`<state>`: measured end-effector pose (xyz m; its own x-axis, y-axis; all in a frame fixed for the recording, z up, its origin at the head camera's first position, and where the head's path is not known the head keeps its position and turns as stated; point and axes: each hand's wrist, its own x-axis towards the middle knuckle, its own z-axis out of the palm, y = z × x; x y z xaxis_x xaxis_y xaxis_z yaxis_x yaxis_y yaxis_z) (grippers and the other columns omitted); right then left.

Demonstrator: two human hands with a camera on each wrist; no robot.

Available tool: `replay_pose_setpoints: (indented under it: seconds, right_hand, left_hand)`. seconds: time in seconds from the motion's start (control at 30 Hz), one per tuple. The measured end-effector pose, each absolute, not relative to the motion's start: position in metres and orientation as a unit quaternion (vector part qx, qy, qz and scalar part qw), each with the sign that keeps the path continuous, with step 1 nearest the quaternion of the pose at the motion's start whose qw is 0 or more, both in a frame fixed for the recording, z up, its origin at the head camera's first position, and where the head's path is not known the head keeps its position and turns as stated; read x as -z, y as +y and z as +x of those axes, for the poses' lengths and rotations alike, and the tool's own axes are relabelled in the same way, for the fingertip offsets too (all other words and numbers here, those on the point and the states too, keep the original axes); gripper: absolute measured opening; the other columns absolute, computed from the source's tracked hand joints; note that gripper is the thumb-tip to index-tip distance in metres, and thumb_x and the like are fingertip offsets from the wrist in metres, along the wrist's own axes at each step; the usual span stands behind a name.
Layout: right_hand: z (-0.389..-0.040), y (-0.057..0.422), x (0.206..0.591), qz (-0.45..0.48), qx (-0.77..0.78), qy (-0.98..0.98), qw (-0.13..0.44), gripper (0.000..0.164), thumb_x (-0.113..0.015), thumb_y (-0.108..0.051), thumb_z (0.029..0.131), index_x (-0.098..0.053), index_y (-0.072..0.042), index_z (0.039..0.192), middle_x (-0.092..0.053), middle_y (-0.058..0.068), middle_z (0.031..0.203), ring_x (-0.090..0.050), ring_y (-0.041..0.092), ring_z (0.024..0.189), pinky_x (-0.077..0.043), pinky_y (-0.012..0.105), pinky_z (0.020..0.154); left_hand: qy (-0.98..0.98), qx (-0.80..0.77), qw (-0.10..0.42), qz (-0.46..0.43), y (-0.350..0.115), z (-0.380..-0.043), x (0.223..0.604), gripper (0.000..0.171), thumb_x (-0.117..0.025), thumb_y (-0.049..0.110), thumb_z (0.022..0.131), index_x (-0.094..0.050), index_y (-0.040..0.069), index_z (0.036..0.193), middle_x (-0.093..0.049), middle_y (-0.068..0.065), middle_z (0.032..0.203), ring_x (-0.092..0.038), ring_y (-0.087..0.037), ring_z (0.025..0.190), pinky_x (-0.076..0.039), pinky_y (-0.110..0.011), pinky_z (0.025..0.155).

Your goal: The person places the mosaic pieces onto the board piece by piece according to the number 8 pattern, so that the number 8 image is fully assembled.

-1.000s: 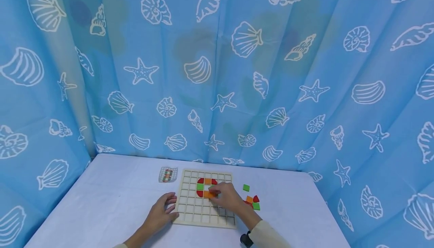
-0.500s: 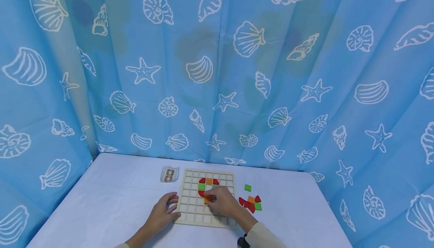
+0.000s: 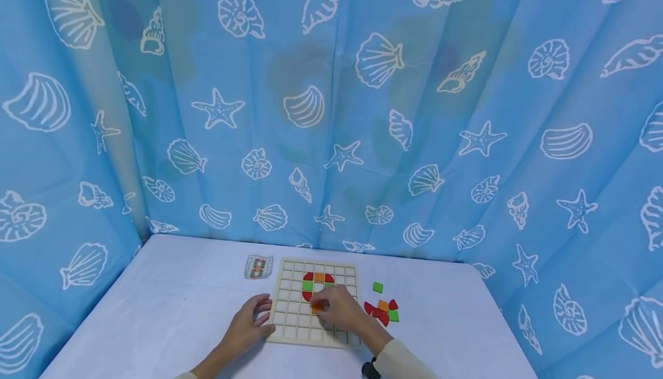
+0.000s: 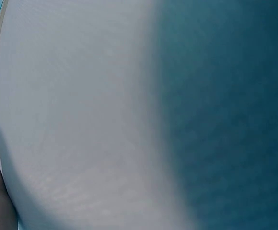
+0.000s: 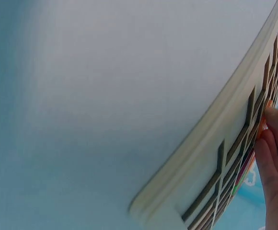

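A cream grid board (image 3: 291, 320) lies on the white table, with red quarter-round tiles, green square tiles and an orange square tile (image 3: 319, 277) seated in its upper middle cells. My right hand (image 3: 340, 310) is over the middle of the board and pinches another orange square tile (image 3: 316, 308) between thumb and fingers, just below the lower red tile (image 3: 307, 296). The right wrist view also has this held tile, low against the grid. My left hand (image 3: 247, 324) rests at the board's left edge, fingers loosely bent, the thumb touching the rim. Part of the pattern is hidden behind my right hand.
To the right of the board is a loose pile of red tiles (image 3: 382, 316), with an orange tile (image 3: 383, 305) and a green tile (image 3: 393, 315). A single green tile (image 3: 378, 287) lies farther back. A patterned grid card (image 3: 258, 267) lies left of the board's top.
My right hand has moved slightly left and down the board with the orange tile, which now lies nearer the cell below the red tile. My left hand stays at the board's edge.
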<state>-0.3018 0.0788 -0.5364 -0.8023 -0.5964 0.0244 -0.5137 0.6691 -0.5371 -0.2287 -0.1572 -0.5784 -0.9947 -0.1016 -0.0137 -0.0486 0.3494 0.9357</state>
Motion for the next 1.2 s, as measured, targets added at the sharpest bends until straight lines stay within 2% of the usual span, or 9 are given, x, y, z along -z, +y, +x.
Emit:
replay_pose_setpoints:
  seconds: [0.1,0.23,0.43,0.67,0.8,1.03,1.2]
  right_hand:
    - [-0.302,0.081,0.538,-0.304,0.27,0.909,0.09,0.029,-0.077,-0.016,0.083,-0.075,-0.018,0.111,-0.067,-0.014,0.103,-0.053,0.005,0.082,-0.055,0.015,0.071]
    - [-0.303,0.086,0.539,-0.298,0.292,0.904,0.094,0.03,-0.077,-0.017,0.083,-0.075,-0.018,0.113,-0.067,-0.014,0.102,-0.055,0.005,0.084,-0.056,0.016,0.073]
    - [-0.309,0.114,0.54,-0.293,0.306,0.904,0.052,0.029,-0.074,-0.012,0.085,-0.074,-0.013,0.114,-0.068,-0.008,0.106,-0.062,0.007,0.095,-0.06,0.023,0.084]
    - [-0.316,0.167,0.535,-0.223,0.282,0.933,0.026,0.03,-0.073,-0.01,0.084,-0.072,-0.009,0.114,-0.069,-0.001,0.108,-0.064,0.017,0.097,-0.062,0.032,0.084]
    - [-0.32,0.195,0.538,-0.189,0.261,0.946,0.027,0.033,-0.074,-0.006,0.082,-0.073,-0.011,0.114,-0.068,0.0,0.108,-0.063,0.019,0.095,-0.063,0.035,0.083]
    - [-0.323,0.224,0.542,-0.168,0.24,0.955,0.047,0.037,-0.074,0.006,0.076,-0.073,-0.008,0.11,-0.069,0.001,0.101,-0.061,0.02,0.094,-0.062,0.042,0.085]
    - [-0.321,0.232,0.542,-0.161,0.242,0.956,0.051,0.036,-0.074,0.004,0.077,-0.073,-0.009,0.111,-0.069,0.0,0.101,-0.061,0.02,0.094,-0.062,0.04,0.085]
  left_hand:
    - [-0.822,0.567,0.023,0.046,-0.157,-0.228,0.579,0.071,-0.079,-0.009,0.07,-0.048,-0.005,0.133,-0.058,-0.012,0.121,-0.056,-0.031,0.116,-0.056,-0.02,0.092]
    - [-0.825,0.563,0.025,0.042,-0.157,-0.228,0.578,0.071,-0.079,-0.008,0.07,-0.048,-0.005,0.133,-0.058,-0.012,0.121,-0.055,-0.031,0.116,-0.056,-0.021,0.092]
    - [-0.82,0.57,0.027,0.031,-0.157,-0.228,0.579,0.07,-0.078,-0.01,0.07,-0.047,-0.006,0.133,-0.057,-0.013,0.122,-0.055,-0.032,0.117,-0.056,-0.021,0.093]
    - [-0.805,0.593,0.033,0.021,-0.159,-0.227,0.58,0.07,-0.078,-0.013,0.069,-0.048,-0.008,0.132,-0.057,-0.016,0.121,-0.055,-0.035,0.117,-0.056,-0.022,0.093]
    - [-0.805,0.591,0.03,0.028,-0.16,-0.227,0.58,0.071,-0.078,-0.013,0.069,-0.048,-0.007,0.133,-0.057,-0.015,0.122,-0.055,-0.034,0.117,-0.056,-0.022,0.093]
    - [-0.813,0.581,0.022,0.035,-0.161,-0.227,0.579,0.07,-0.078,-0.01,0.071,-0.047,-0.005,0.134,-0.057,-0.013,0.122,-0.054,-0.032,0.117,-0.055,-0.022,0.093]
    - [-0.81,0.585,0.024,0.03,-0.158,-0.228,0.581,0.07,-0.077,-0.011,0.07,-0.048,-0.006,0.133,-0.057,-0.014,0.122,-0.055,-0.032,0.117,-0.055,-0.021,0.093]
